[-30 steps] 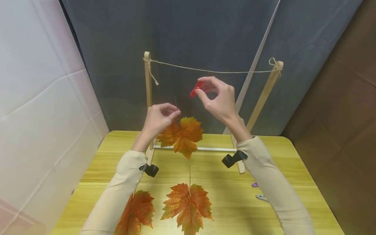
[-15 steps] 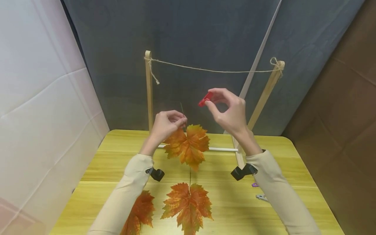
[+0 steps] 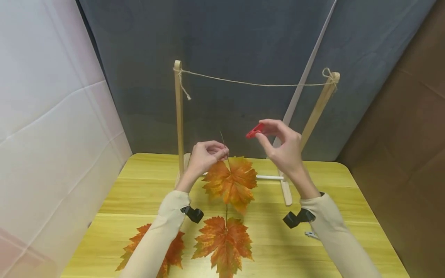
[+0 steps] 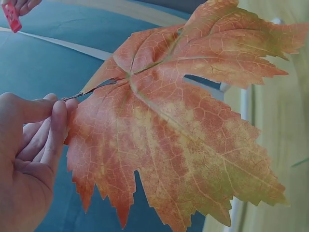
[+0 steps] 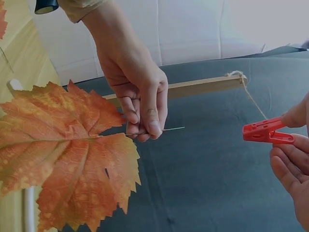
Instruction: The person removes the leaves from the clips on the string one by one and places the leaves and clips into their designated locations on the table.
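My left hand (image 3: 208, 156) pinches the thin stem of an orange artificial maple leaf (image 3: 231, 181) between thumb and fingers. The leaf (image 4: 169, 125) hangs below the fingertips, and the stem's end pokes out above them in the right wrist view. Higher and to the right, my right hand (image 3: 285, 146) pinches a red clothespin (image 3: 255, 131) by its handle end. That clothespin (image 5: 265, 131) is apart from the leaf and the stem. Both hands are in front of and below a string (image 3: 240, 82) tied between two wooden posts.
The string's posts, a left post (image 3: 179, 116) and a right post (image 3: 320, 108), stand at the table's back with a white rod (image 3: 271, 177) low between them. Two more leaves lie in front, a middle leaf (image 3: 224, 243) and a left leaf (image 3: 175, 251). A grey clothespin (image 3: 311, 234) lies right.
Both hands have moved down and to the right in the head view, with the leaf and the red clothespin still held. The purple piece at right is now hidden by the right arm.
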Motion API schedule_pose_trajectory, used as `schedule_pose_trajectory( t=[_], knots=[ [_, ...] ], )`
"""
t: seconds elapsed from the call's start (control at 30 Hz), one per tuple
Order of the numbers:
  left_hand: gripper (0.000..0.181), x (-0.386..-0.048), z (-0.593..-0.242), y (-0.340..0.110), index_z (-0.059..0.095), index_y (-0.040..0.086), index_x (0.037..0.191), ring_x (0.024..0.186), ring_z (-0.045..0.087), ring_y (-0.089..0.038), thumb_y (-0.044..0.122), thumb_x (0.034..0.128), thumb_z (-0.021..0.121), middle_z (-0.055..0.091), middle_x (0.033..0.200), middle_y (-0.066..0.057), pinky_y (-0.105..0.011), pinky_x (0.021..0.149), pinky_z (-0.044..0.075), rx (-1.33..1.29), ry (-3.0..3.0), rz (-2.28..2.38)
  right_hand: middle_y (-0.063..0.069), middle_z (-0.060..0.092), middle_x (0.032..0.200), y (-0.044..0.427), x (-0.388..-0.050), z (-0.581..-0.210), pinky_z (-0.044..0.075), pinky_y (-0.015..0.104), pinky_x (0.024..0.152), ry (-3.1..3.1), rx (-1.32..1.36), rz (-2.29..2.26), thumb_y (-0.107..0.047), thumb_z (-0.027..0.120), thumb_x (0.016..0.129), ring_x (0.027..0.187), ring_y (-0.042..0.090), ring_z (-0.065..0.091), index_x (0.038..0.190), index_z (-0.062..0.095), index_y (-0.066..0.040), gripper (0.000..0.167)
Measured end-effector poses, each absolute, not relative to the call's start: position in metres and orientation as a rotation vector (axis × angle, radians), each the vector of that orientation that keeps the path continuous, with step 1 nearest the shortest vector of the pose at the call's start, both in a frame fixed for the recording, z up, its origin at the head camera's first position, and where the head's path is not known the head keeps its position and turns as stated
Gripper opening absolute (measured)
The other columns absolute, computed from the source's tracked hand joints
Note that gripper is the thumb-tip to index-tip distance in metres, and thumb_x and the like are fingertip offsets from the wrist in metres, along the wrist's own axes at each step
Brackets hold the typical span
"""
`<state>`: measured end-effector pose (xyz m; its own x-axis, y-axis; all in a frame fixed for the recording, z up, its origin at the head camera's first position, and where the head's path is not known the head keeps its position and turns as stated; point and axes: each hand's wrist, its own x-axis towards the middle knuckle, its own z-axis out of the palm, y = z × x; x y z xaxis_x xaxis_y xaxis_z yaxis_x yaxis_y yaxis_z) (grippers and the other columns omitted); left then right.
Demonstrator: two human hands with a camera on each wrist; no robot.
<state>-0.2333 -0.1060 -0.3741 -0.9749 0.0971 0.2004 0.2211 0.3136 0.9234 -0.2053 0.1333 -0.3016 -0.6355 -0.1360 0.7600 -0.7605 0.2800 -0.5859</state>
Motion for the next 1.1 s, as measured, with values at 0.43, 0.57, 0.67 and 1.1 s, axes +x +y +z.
schedule_pose_trajectory(
  t=[0.43, 0.57, 0.67, 1.1],
  knots=[
    [0.015, -0.23, -0.401, -0.082, 0.076, 0.0, 0.096, 0.072, 0.075, -0.016, 0.014, 0.0911, 0.077, 0.078, 0.087, -0.014, -0.027, 0.064, 0.06, -0.312, -2.427, -1.879, 0.02, 0.074, 0.104, 0.167, -0.182, -0.341, 0.056, 0.018, 0.089, -1.958, 0.75, 1.447, 0.01, 0.073, 0.085, 0.087, 0.01, 0.07, 0.116, 0.069, 0.005, 0.032],
    [0.015, -0.229, -0.41, -0.073, 0.075, -0.002, 0.096, 0.071, 0.075, -0.016, 0.012, 0.0908, 0.077, 0.078, 0.087, -0.016, -0.027, 0.063, 0.06, -0.335, -2.423, -1.92, 0.023, 0.072, 0.104, 0.179, -0.177, -0.354, 0.055, 0.016, 0.089, -1.979, 0.696, 1.458, 0.012, 0.072, 0.084, 0.088, 0.004, 0.068, 0.115, 0.068, 0.006, 0.032],
    [0.015, -0.229, -0.415, -0.066, 0.075, -0.003, 0.096, 0.071, 0.074, -0.016, 0.011, 0.0904, 0.077, 0.078, 0.086, -0.016, -0.027, 0.063, 0.06, -0.333, -2.423, -1.939, 0.024, 0.071, 0.103, 0.186, -0.173, -0.362, 0.054, 0.014, 0.088, -1.992, 0.667, 1.464, 0.014, 0.071, 0.084, 0.088, 0.001, 0.067, 0.115, 0.067, 0.008, 0.031],
    [0.016, -0.219, -0.438, -0.037, 0.074, -0.003, 0.098, 0.071, 0.074, -0.015, 0.011, 0.0906, 0.076, 0.077, 0.089, -0.017, -0.029, 0.065, 0.061, -0.362, -2.441, -2.075, -0.005, 0.072, 0.108, 0.212, -0.145, -0.396, 0.054, 0.014, 0.089, -2.006, 0.487, 1.639, 0.014, 0.066, 0.09, 0.095, 0.003, 0.069, 0.121, 0.065, 0.012, 0.032]
  ],
)
